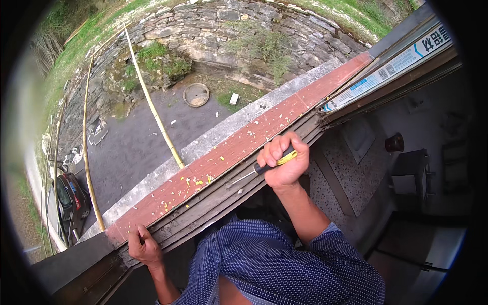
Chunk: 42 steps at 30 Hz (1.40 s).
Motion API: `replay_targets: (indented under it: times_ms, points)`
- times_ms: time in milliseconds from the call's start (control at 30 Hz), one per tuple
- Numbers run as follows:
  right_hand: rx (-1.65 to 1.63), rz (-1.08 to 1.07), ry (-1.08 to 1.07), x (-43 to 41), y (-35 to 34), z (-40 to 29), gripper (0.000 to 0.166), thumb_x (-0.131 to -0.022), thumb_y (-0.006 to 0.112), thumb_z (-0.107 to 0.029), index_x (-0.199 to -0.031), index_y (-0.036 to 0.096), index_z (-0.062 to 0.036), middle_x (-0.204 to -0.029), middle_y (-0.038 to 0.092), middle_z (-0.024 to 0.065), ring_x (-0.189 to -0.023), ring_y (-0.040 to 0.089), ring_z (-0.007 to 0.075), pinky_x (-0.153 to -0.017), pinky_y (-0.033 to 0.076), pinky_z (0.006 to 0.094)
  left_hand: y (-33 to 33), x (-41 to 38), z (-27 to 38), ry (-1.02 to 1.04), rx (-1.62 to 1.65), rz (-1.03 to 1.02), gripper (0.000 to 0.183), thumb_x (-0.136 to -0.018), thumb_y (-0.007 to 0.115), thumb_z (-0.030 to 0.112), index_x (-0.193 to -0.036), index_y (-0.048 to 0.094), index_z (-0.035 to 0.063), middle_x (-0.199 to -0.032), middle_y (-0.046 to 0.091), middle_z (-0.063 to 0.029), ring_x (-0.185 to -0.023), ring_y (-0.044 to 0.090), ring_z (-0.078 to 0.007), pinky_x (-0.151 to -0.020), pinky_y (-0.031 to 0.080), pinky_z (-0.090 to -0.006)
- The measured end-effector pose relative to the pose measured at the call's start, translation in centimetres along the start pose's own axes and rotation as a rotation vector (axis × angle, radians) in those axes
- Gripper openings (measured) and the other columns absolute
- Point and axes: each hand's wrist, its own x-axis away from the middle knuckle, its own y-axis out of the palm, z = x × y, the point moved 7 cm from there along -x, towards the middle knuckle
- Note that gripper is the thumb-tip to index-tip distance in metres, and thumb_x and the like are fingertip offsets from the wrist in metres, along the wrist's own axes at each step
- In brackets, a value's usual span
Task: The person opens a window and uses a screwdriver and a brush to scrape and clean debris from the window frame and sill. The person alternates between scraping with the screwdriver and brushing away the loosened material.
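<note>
My right hand (284, 160) is closed around the black and yellow handle of a screwdriver (263, 167). Its thin metal shaft points down and left, with the tip over the dirty grooves of a window frame's bottom track (213, 194). A small pale lump (240, 191) lies on the track below the shaft. My left hand (144, 246) rests at the lower left end of the track with its fingers curled; whether it holds anything is hidden. Beyond the track runs a reddish tiled sill (228, 152), strewn with yellow and whitish flakes.
Outside the sill is a concrete ledge (206, 139), with bamboo poles (152, 106) leaning up against it. A yard with a parked car (70, 198) lies below, before a stone wall (221, 38). Inside, at right, are a dark bucket (394, 142) and a cabinet (410, 177).
</note>
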Motion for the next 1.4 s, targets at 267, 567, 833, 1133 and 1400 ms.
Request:
replay_targets:
  times_ms: [267, 567, 833, 1133, 1400]
  points:
    - [-0.069, -0.117, 0.107, 0.1, 2.3, 0.8, 0.031, -0.094, 0.049, -0.037, -0.076, 0.05, -0.0116, -0.061, 0.051, 0.0042, -0.051, 0.049, 0.0201, -0.054, 0.045, 0.0402, -0.1, 0.3, -0.8, 0.014, -0.002, 0.024, 0.018, -0.097, 0.065, 0.007, -0.083, 0.063, -0.0036, -0.061, 0.046, -0.0081, -0.057, 0.04, -0.0127, -0.051, 0.034, -0.0321]
    - [0.188, 0.017, -0.36, -6.6, -3.4, -13.3, 0.029, -0.094, 0.047, -0.036, -0.075, 0.048, -0.0127, -0.063, 0.049, 0.003, -0.052, 0.045, 0.0187, -0.055, 0.041, 0.0387, 0.3, 0.1, -0.3, -0.029, -0.037, 0.031, 0.021, -0.099, 0.065, 0.012, -0.083, 0.065, -0.0032, -0.06, 0.048, -0.0089, -0.056, 0.041, -0.0133, -0.051, 0.036, -0.0332]
    - [-0.039, 0.042, -0.012, -4.9, -3.0, -4.5, 0.027, -0.092, 0.046, -0.036, -0.076, 0.047, -0.0142, -0.063, 0.048, 0.0009, -0.052, 0.044, 0.0172, -0.056, 0.041, 0.0382, 0.0, 0.2, 0.0, -0.073, -0.082, 0.013, 0.017, -0.096, 0.065, 0.01, -0.085, 0.064, -0.0031, -0.063, 0.047, -0.0099, -0.059, 0.043, -0.0132, -0.056, 0.041, -0.0309]
    - [0.083, -0.349, 0.087, 2.2, 5.1, 4.1, 0.025, -0.097, 0.044, -0.016, -0.08, 0.054, -0.0009, -0.073, 0.058, 0.0141, -0.065, 0.058, 0.0244, -0.07, 0.056, 0.0444, 0.0, -0.1, 0.2, -0.031, -0.054, 0.075, 0.016, -0.096, 0.067, 0.011, -0.087, 0.068, -0.0019, -0.063, 0.055, -0.0112, -0.056, 0.049, -0.0156, -0.054, 0.041, -0.0327]
    - [0.087, -0.176, 0.042, -1.0, 1.9, 0.4, 0.026, -0.096, 0.046, -0.027, -0.079, 0.048, -0.0072, -0.068, 0.052, 0.0087, -0.06, 0.052, 0.0224, -0.065, 0.051, 0.0436, -0.6, -0.3, 1.1, -0.012, -0.039, 0.136, 0.015, -0.093, 0.068, 0.008, -0.08, 0.065, 0.0006, -0.062, 0.052, -0.0135, -0.052, 0.048, -0.0212, -0.052, 0.041, -0.0357]
